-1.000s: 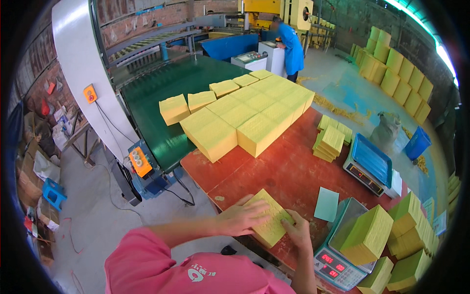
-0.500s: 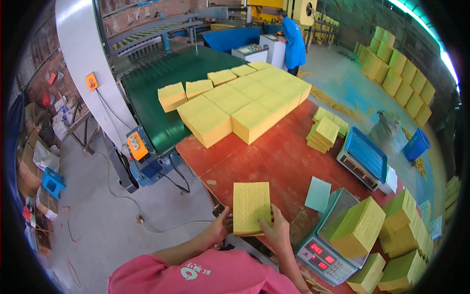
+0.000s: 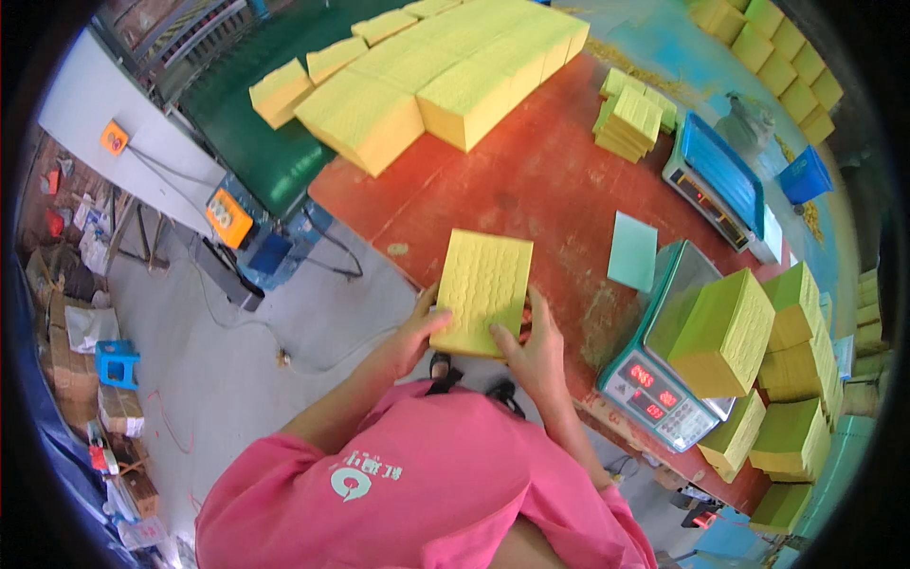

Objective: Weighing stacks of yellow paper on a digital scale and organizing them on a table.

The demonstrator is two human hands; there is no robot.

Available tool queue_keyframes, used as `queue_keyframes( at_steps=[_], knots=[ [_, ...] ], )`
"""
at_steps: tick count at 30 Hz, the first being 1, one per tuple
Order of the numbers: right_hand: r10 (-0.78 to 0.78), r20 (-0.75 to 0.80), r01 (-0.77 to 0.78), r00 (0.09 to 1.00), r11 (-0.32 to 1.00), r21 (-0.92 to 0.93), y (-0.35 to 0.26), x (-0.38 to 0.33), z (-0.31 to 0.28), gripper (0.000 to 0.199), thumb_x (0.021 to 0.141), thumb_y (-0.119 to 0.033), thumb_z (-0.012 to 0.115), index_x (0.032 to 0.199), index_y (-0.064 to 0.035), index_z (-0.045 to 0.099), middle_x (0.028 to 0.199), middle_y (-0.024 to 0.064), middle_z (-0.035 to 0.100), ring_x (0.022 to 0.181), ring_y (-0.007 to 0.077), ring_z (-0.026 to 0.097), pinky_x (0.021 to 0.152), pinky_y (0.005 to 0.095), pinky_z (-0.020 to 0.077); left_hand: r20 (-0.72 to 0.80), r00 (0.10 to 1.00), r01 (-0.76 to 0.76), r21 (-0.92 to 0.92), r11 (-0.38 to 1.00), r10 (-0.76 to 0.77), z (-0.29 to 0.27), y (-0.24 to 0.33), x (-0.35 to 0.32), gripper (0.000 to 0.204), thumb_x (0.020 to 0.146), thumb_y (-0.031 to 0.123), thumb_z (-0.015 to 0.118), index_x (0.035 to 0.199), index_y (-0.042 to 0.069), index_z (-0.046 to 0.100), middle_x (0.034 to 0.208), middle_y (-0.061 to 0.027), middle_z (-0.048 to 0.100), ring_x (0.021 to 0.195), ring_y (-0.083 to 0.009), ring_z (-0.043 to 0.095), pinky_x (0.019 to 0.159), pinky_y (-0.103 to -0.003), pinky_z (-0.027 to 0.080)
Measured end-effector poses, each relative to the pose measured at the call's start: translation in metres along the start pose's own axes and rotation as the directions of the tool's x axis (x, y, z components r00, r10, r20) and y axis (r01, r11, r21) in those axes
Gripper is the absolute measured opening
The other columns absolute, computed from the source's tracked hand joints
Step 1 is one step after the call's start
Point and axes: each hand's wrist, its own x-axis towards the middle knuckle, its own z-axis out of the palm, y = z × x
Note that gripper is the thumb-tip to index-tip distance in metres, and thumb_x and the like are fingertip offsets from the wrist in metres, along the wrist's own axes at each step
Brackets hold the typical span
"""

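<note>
Between my two hands is a stack of yellow paper (image 3: pixel 482 292), its top sheet marked with rows of small curved dents. My left hand (image 3: pixel 414 332) grips its left edge, fingers tucked beneath. On the lower right corner lies the thumb of my right hand (image 3: pixel 536 349), whose fingers wrap the right side. The stack is held in front of my body, over the near edge of the red table (image 3: pixel 512 204). To the right, a digital scale (image 3: pixel 654 389) with a lit red display carries a thick block of yellow paper (image 3: pixel 725 332).
Large yellow paper blocks (image 3: pixel 455 71) cover the table's far left, beside a green conveyor belt (image 3: pixel 232 119). Small stacks (image 3: pixel 630 119), a pale green sheet (image 3: pixel 632 251) and a second scale with a blue tray (image 3: pixel 720 175) lie rightward. More paper stacks (image 3: pixel 791 360) crowd the right edge.
The view has tipped downward, so the table and scales sit higher in the picture and the co-worker in blue is out of sight. Both hands still hold the stack.
</note>
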Motion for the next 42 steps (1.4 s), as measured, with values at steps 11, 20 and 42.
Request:
queue_keyframes(
  at_steps=[11,20,42],
  knots=[
    [0.372,-0.02,-0.358,0.928,0.904,0.234,0.049,-0.054,0.014,0.026,0.098,-0.017,0.055,0.109,0.0054,0.066,0.095,0.0114,0.069,0.09,0.0151,0.066,0.077,0.0292,0.0549,0.026,0.999,0.036,-0.13,0.991,-0.033,-0.033,-0.018,0.014,0.085,0.086,0.023,0.07,0.153,0.003,0.02,0.141,-0.0146,0.047,0.132,-0.0248,0.046,0.11,-0.04,0.038],
    [0.476,0.279,-0.519,0.834,0.506,0.689,0.029,-0.07,0.027,0.042,0.102,-0.029,0.051,0.126,0.0049,0.058,0.106,0.0096,0.067,0.091,0.0158,0.063,0.078,0.0306,0.0518,0.093,0.948,0.304,0.011,0.952,-0.304,-0.021,0.02,-0.018,0.072,0.093,0.04,0.057,0.15,0.005,0.031,0.145,-0.0101,0.047,0.132,-0.0218,0.047,0.109,-0.038,0.038],
    [0.264,-0.287,-0.026,0.921,0.777,0.629,0.052,-0.077,-0.359,0.041,0.101,-0.035,0.054,0.12,0.0003,0.063,0.088,0.0026,0.064,0.067,0.0094,0.058,0.056,0.0246,0.0468,0.443,0.894,-0.158,0.459,0.874,-0.071,0.384,0.06,0.108,0.074,0.089,0.063,0.054,0.138,0.007,0.051,0.125,-0.01,0.061,0.111,-0.0209,0.057,0.089,-0.039,0.048]
  ],
)
